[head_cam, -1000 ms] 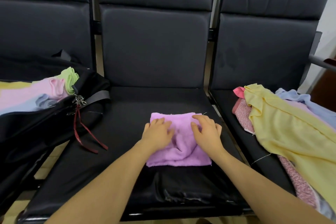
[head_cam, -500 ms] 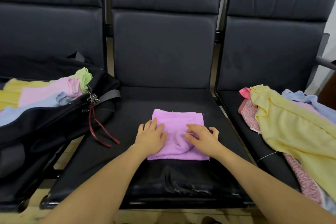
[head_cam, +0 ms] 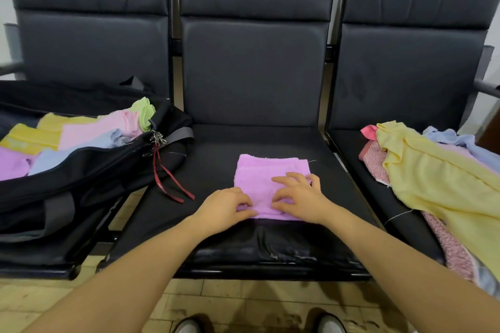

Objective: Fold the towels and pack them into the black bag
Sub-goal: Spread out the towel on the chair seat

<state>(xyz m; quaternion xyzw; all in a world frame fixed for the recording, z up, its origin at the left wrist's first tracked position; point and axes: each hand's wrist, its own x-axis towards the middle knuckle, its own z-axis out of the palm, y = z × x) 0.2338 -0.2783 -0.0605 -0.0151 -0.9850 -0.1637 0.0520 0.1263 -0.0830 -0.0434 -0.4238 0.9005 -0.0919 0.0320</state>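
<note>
Several folded towels, in yellow, pink, blue, green and purple, already lie inside the black bag, which stands open on the left seat. We judge that part of the task done. One purple towel is in hand on the middle seat, toward its near edge. A heap of unfolded cloths lies on the right seat, a large yellow one on top, with blue and speckled pink pieces under it. We judge that these remain to be folded and packed, so the task is partway through and a good share is left.

The purple towel is folded into a compact, roughly square pad. Layered edges show along its far side, and a loose thread sticks out at its far right corner. The fabric looks soft and thick, and it puckers slightly between our hands.

Our left hand has its fingers curled at the near left corner of the towel and pinches the edge there. Our right hand rests on the near right part with fingers spread and slightly bent, pressing the layers down. The bag's red zipper pulls hang onto the middle seat, well apart from the towel.
</note>
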